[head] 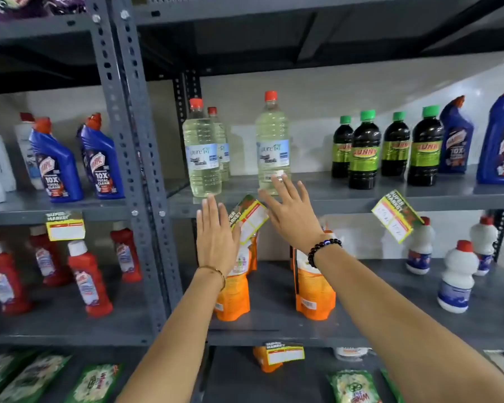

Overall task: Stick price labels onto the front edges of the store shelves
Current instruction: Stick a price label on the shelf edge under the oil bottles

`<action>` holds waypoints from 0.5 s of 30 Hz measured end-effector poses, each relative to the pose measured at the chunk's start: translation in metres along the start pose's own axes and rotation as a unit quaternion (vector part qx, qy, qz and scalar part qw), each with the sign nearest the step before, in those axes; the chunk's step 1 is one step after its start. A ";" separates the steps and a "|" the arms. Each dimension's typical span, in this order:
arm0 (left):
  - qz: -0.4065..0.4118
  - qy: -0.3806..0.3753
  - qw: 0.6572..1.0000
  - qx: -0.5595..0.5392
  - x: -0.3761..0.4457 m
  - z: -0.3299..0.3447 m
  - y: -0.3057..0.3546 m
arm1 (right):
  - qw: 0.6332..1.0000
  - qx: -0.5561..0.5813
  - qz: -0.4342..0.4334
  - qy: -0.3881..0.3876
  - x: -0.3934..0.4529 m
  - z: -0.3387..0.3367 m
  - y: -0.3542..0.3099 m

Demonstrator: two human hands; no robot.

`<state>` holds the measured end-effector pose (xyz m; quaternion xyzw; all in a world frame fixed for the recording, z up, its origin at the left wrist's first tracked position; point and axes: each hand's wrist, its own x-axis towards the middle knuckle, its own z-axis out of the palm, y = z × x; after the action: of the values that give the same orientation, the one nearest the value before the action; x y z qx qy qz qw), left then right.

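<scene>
A yellow-and-white price label point(249, 218) hangs tilted from the front edge of the middle grey shelf point(346, 206), between my two hands. My left hand point(217, 232) is flat with fingers straight, its thumb side touching the label's lower left. My right hand point(291, 213) is also flat and spread, just right of the label, fingertips over the shelf edge. Neither hand grips anything. Other labels hang on the left shelf edge point(65, 226), tilted on the right point(396, 215), and on the lower shelf edge point(284, 352).
Clear bottles with red caps point(272, 144) stand right above my hands. Dark bottles with green caps point(364, 149) and blue cleaner bottles point(99, 158) line the same level. Orange pouches point(313, 286), red bottles point(89, 280) and white bottles point(457, 277) sit below. A grey upright post point(134, 170) divides the racks.
</scene>
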<state>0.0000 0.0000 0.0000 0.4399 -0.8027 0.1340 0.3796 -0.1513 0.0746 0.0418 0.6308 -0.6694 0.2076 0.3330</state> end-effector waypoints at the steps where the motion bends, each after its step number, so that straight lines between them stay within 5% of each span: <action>1: 0.002 -0.009 1.000 0.009 0.002 0.003 -0.006 | 1.000 -0.006 0.010 -0.018 0.005 0.004 -0.006; 15: 0.004 0.002 0.992 -0.124 0.023 0.029 -0.035 | 0.998 -0.015 0.064 -0.024 0.049 0.027 -0.035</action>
<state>0.0065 -0.0498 -0.0072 0.3856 -0.8142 0.0358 0.4325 -0.1206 0.0168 0.0524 0.5866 -0.7191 0.2031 0.3124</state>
